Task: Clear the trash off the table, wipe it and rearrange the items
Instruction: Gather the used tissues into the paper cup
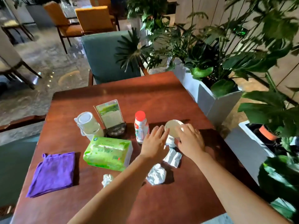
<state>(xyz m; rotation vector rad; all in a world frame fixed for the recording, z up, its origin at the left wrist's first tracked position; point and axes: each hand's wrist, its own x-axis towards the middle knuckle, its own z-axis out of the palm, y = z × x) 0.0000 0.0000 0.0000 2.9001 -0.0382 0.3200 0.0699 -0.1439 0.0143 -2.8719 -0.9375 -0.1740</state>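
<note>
toward the right edge of the tabletop, your left hand and right hand reach for a white paper cup. the left hand's fingers lie straight beside the cup's rim, gripping nothing; the right hand's fingers curl over the rim, though you cannot tell whether they have closed on it. by the look of things, the job has barely begun: three crumpled tissues lie toward the near edge, and a purple cloth lies folded and flat near the left edge, apparently unused. a green tissue pack sits mid-table, its printed characters too blurred to read. behind it stand a clear plastic pitcher, a menu card holder with small illegible text, and a red-capped drink bottle whose label cannot be made out. trash removal, wiping and rearranging all appear left to do.
</note>
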